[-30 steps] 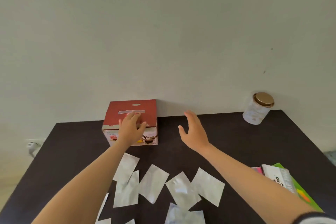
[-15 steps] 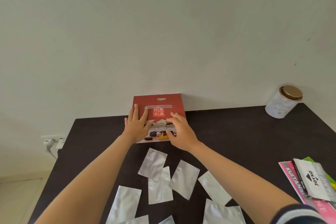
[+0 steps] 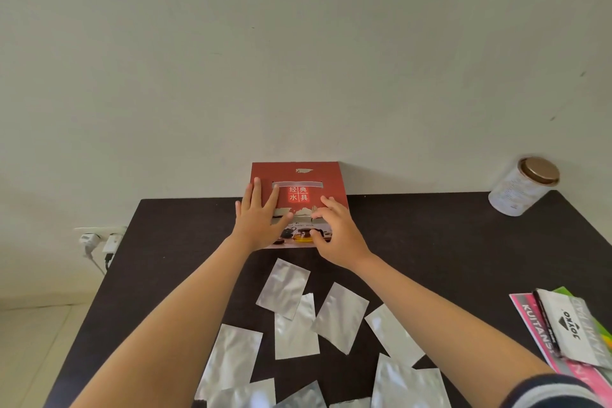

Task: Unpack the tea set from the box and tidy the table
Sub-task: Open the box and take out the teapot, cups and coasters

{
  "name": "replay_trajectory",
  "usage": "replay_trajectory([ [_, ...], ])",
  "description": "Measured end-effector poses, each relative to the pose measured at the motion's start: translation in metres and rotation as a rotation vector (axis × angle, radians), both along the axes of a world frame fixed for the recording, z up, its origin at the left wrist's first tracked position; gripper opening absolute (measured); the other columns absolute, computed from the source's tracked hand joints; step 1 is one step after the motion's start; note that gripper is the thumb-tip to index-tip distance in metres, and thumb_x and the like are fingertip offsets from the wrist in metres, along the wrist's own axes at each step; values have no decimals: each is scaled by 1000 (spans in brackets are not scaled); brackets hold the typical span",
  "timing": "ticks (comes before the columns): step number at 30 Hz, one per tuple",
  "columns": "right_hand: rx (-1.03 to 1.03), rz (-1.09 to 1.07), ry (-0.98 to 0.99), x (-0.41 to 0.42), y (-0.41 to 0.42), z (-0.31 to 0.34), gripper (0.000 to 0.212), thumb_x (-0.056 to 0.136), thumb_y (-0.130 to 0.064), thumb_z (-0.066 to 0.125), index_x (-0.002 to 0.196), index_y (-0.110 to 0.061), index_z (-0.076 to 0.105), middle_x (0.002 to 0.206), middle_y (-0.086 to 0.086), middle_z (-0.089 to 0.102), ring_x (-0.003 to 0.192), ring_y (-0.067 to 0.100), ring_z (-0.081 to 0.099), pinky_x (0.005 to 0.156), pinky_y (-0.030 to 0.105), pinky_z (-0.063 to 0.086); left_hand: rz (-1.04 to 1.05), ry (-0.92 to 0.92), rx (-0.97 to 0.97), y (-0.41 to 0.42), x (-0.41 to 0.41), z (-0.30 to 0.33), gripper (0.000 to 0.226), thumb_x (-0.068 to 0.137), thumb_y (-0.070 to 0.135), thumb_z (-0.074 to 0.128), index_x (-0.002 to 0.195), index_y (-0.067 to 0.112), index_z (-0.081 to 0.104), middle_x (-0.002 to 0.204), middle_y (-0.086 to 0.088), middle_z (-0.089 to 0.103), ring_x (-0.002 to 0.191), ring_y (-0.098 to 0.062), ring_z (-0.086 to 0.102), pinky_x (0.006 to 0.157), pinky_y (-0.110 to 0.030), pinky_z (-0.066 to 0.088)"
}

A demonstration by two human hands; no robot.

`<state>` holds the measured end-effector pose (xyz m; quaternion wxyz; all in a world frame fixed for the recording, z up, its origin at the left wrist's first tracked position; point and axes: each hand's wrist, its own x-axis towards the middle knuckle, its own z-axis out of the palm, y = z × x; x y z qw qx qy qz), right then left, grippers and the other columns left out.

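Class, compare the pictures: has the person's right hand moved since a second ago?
Yes. The right hand has moved left onto the red box, where earlier it hovered open over the table beside it.

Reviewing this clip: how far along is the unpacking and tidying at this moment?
Done: nothing visibly; the red box looks closed and no tea set pieces show. In hand: the left hand lies flat on the box front and the right hand touches it with bent fingers. Left: opening, unpacking, and clearing the silver pouches scattered on the table.
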<state>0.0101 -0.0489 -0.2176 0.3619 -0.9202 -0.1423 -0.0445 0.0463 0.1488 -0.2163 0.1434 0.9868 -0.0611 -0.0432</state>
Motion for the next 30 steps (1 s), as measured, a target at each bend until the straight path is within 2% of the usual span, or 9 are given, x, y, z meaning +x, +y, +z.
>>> replay_trajectory([
  [9, -15, 4, 7, 2, 1, -1, 28, 88, -22, 65, 114, -16, 59, 151, 4, 34, 145, 21, 17, 115, 40, 23, 14, -25, 19, -2, 0, -2, 82, 88, 67, 30, 150, 28, -7, 158, -7, -18, 144, -29, -17, 113, -56, -4],
  [13, -58, 15, 2, 3, 2, 0, 25, 84, -24, 68, 105, -17, 56, 150, 5, 31, 143, 23, 16, 110, 35, 26, 24, -37, 15, -2, 0, -4, 83, 87, 68, 31, 150, 29, -6, 158, -7, -17, 145, -30, -16, 113, -56, -4],
  [17, -132, 73, -15, 1, 0, -5, 14, 84, -23, 68, 92, -19, 59, 154, 7, 27, 146, 27, 11, 114, 43, 20, 17, -43, 17, -2, 1, -5, 89, 84, 70, 38, 150, 30, -6, 158, -7, -17, 144, -30, -16, 113, -57, -2],
  [20, 81, -6, -25, 4, -3, -4, 19, 84, -20, 68, 99, -15, 57, 144, 7, 42, 140, 21, 28, 112, 39, 32, 10, -41, 5, -1, 0, -4, 95, 81, 70, 45, 150, 30, -6, 157, -7, -18, 144, -30, -17, 113, -57, -2],
  [23, 131, -164, -113, 8, -7, -7, 38, 86, -21, 67, 119, -12, 51, 140, 8, 44, 134, 20, 36, 103, 27, 36, 19, -62, -15, -1, -1, -5, 100, 79, 70, 49, 150, 28, -8, 157, -9, -21, 143, -32, -20, 113, -57, -3],
  [25, 174, -269, -53, 12, -8, -8, 51, 87, -24, 67, 131, -14, 42, 136, 4, 45, 129, 17, 40, 102, 26, 39, 66, -80, -37, -3, -3, -6, 108, 76, 71, 51, 150, 21, -9, 155, -12, -23, 142, -34, -21, 113, -56, -1],
  [27, 266, -306, 74, 16, -7, -6, 52, 88, -26, 66, 133, -20, 39, 128, -2, 50, 119, 10, 47, 100, 29, 46, 142, -98, -73, -6, -4, -6, 117, 73, 72, 55, 149, 11, -9, 154, -18, -22, 142, -38, -20, 114, -54, 0],
  [30, 319, -272, 174, 18, -6, -4, 54, 91, -25, 62, 138, -21, 36, 130, -3, 51, 120, 10, 49, 95, 22, 41, 280, -123, -182, -12, -8, -6, 125, 68, 68, 65, 148, 2, -6, 155, -24, -13, 143, -41, -11, 115, -50, 4],
])
